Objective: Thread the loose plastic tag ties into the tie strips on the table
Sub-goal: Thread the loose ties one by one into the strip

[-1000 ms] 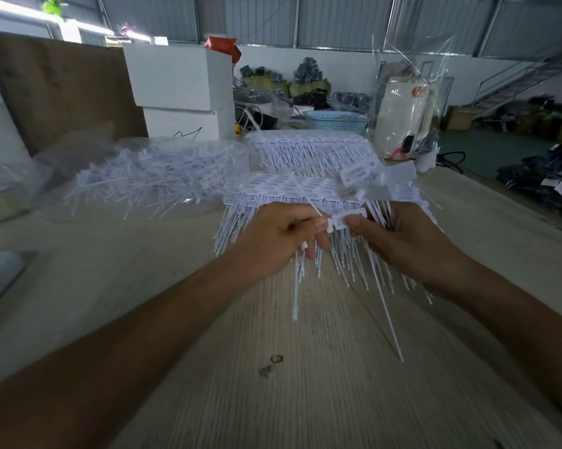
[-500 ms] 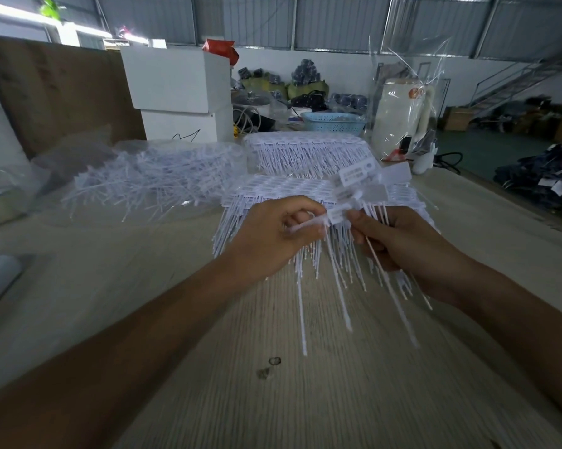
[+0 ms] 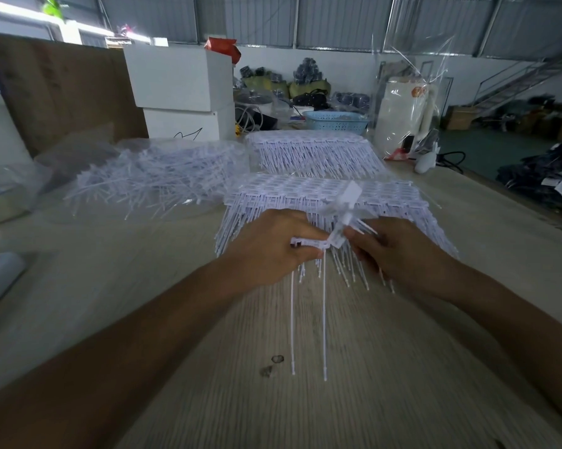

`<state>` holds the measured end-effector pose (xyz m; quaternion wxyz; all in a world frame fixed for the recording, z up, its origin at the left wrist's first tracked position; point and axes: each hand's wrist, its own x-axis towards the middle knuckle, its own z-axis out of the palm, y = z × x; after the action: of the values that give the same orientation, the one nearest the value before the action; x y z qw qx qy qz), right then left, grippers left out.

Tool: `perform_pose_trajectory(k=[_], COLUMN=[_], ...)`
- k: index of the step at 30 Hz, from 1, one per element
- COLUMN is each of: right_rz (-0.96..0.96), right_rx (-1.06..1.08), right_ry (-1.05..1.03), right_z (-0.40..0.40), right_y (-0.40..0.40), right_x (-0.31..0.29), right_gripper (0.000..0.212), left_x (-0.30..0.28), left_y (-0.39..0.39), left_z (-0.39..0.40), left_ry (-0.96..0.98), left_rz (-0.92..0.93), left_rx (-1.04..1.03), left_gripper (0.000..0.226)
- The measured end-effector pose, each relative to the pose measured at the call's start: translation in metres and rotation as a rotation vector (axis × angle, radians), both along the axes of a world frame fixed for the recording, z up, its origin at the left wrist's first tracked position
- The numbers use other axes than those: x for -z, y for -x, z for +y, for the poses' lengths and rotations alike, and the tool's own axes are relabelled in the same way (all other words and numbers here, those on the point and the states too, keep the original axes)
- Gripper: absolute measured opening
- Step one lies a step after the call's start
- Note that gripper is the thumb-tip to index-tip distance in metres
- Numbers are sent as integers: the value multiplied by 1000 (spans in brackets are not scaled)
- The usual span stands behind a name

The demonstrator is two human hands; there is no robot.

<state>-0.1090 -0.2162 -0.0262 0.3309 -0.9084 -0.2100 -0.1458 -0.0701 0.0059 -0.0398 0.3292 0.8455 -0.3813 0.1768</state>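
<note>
Both hands have dropped nearer the near stack of tie strips [image 3: 325,192], and two long tails now hang straight below them. Left hand [image 3: 270,247] pinches a loose tag tie [image 3: 309,243] by its end; right hand [image 3: 399,251] curls around the tag heads [image 3: 346,209] just in front of that stack. Loose ties [image 3: 156,183] lie bagged to its left.
</note>
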Motion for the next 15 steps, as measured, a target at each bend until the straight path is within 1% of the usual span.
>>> perform_pose_trajectory(k=[4, 6, 8, 10, 12, 15], right_rz=[-119, -158, -194, -233, -206, -63], right_rx=[-48, -26, 31, 70, 66, 127], right_ry=[168, 239, 281, 292, 201, -65], right_z=[-13, -14, -13, -14, -12, -4], right_y=[-5, -7, -6, -6, -5, -3], right_x=[4, 3, 1, -2, -6, -9], right_gripper=[29, 37, 44, 37, 31, 33], left_x=[0, -1, 0, 3, 3, -1], left_y=[2, 3, 5, 6, 8, 8], left_z=[-2, -1, 0, 0, -3, -9], left_ry=[-137, -224, -355, -428, -365, -137], left_rz=[-86, -115, -197, -260, -226, -74], left_rx=[24, 9, 8, 22, 7, 2], left_gripper=[23, 22, 23, 24, 23, 19])
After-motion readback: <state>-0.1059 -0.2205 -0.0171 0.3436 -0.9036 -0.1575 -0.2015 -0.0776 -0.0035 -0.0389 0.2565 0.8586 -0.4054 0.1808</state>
